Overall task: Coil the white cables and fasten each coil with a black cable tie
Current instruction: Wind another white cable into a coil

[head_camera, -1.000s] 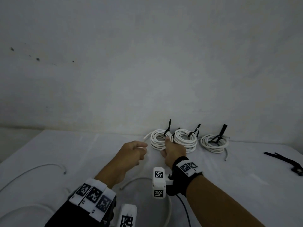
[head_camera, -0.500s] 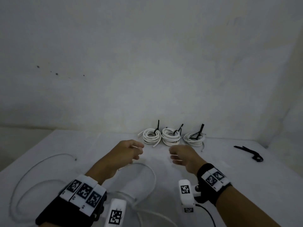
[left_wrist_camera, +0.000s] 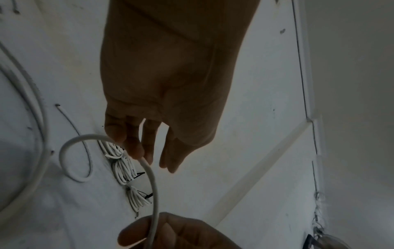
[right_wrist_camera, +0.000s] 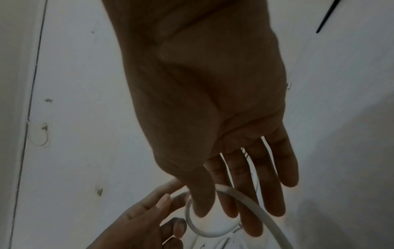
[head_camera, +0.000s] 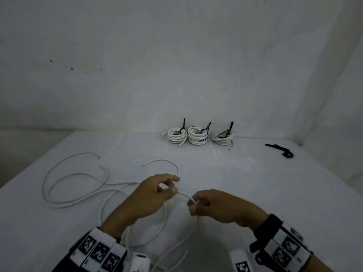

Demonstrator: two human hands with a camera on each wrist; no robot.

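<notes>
left hand (head_camera: 151, 195): fingers curled, pinching the loose cable (head_camera: 74, 190) between thumb and fingertips, just above the bench (head_camera: 245, 183).
right hand (head_camera: 208, 207): also curled, pinching the same cable a short way along; a short arc of it spans between the two hands.
grip detail: left wrist view shows the cable leaving the fingertips (left_wrist_camera: 136, 151) and bending in a smooth curve, no kink.
loose cable: rest of it sprawls on the bench to the left in wide loops, some passing under the wrists; one free end lies beyond the left hand, pointing left.
handling (judgement): light, springy, holds a bend but wants to unwind. Smooth jacket, likely slides through a loose pinch. Best held near the end with one hand as anchor, the other feeding loops on.
step (judgement): start of the first loop on this cable; no tie on it yet.
spare ties (head_camera: 280, 150): black, far right on the bench, well apart from both hands.
finished coils (head_camera: 197, 135): three in a row at the back edge by the wall, each cinched with a black tie, tails sticking up.
</notes>
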